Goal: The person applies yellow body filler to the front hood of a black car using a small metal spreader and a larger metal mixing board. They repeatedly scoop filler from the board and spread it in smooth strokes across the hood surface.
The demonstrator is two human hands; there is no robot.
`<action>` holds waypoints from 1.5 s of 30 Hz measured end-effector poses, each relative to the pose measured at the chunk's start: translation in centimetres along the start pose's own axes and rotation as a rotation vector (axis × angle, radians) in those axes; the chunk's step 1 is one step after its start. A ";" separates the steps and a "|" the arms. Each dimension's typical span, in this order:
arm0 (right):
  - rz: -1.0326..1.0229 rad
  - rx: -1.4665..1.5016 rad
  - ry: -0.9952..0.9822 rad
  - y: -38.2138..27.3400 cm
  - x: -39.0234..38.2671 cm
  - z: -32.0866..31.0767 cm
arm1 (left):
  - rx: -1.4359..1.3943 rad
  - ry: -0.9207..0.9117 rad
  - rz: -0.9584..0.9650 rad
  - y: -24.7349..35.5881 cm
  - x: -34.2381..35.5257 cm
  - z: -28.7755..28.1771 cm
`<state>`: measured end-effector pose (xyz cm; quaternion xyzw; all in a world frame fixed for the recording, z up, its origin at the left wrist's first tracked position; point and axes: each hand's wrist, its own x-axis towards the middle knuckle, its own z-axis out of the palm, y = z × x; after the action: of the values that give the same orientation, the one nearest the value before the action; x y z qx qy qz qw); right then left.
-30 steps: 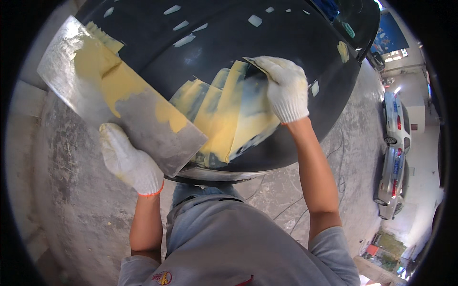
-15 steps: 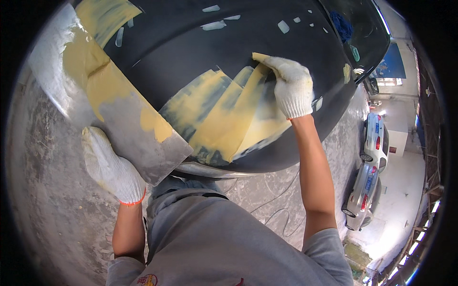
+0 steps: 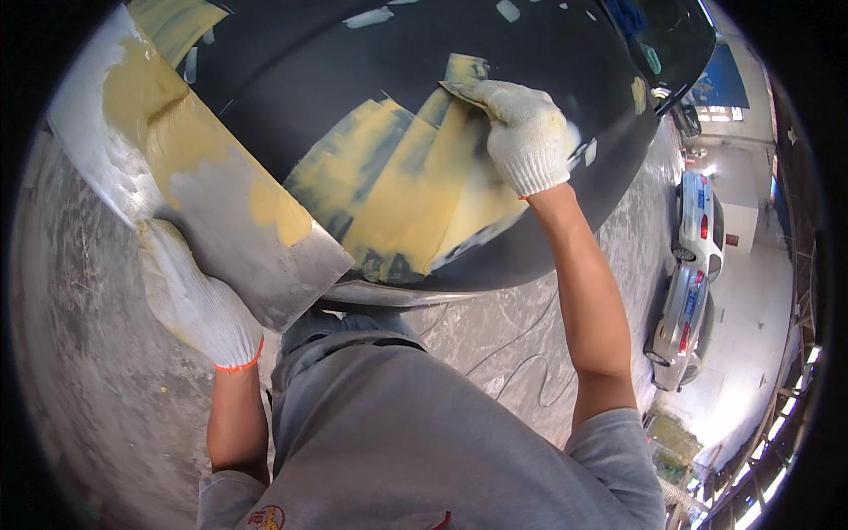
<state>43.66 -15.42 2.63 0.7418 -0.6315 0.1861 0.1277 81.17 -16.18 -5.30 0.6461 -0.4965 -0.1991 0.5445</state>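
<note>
My left hand (image 3: 196,291), in a white knit glove, grips the lower edge of a broad metal sheet (image 3: 305,274). Yellow putty (image 3: 190,141) is smeared over much of that sheet. To its right lies a dark car panel (image 3: 309,97) with overlapping yellow putty strokes (image 3: 402,194). My right hand (image 3: 530,132), gloved too, is closed around a thin putty spreader (image 3: 461,92), whose yellow-coated edge is at the top of the strokes. The glove hides most of the spreader. A short putty patch (image 3: 466,67) shows just beyond it.
Pale bare spots (image 3: 369,18) dot the far part of the panel. Another putty area (image 3: 181,22) is at the far left. A thin cable (image 3: 521,367) lies on the grey floor (image 3: 88,371). Two parked cars (image 3: 698,221) stand at the right.
My right hand has moved slightly up and left with the spreader. A putty patch now shows above its edge. The panel and sheet sit a little higher in the picture.
</note>
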 end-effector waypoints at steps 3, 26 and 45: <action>0.003 0.068 -0.012 -1.5 -1.2 -0.4 | -0.306 -0.046 -0.156 0.8 -0.2 0.5; 0.098 0.186 -0.222 -12.3 -16.3 -3.8 | -0.334 -0.127 -0.132 4.8 -2.2 3.4; -0.049 0.010 0.105 5.6 1.9 0.8 | -0.299 -0.031 -0.225 4.0 -3.9 2.1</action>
<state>38.54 -18.43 2.48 0.7468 -0.6047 0.2248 0.1616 76.14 -13.59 -3.53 0.6061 -0.3944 -0.3402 0.6011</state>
